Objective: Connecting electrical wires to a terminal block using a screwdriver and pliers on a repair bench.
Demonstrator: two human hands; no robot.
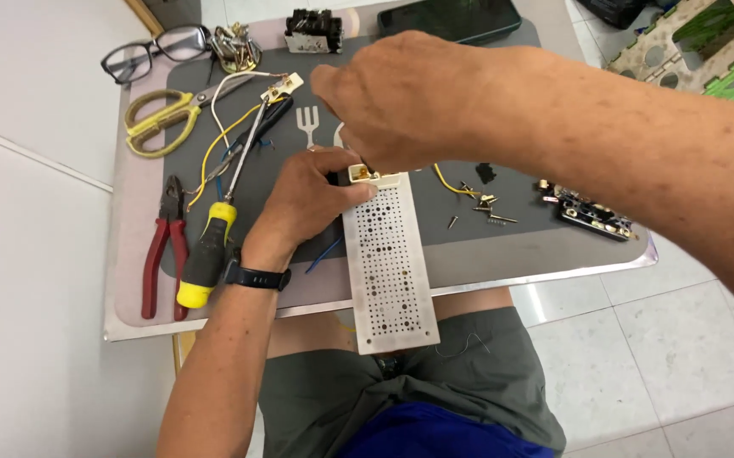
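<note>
A long white perforated cover (388, 271) lies on the work table, its near end over the table edge above my lap. My left hand (307, 203) grips its far left corner, beside a small cream part (361, 173) at the cover's top. My right hand (401, 102) reaches across from the right and hovers over that top end, fingers curled down onto the cream part; what it pinches is hidden.
A dark mat (468, 229) covers the table. On the left lie red pliers (163, 246), a yellow-black screwdriver (207, 250), yellow scissors (161, 119), glasses (155, 51) and wires (223, 136). Loose screws (481, 208) and a small circuit board (591, 214) sit right. A phone (452, 17) lies at the back.
</note>
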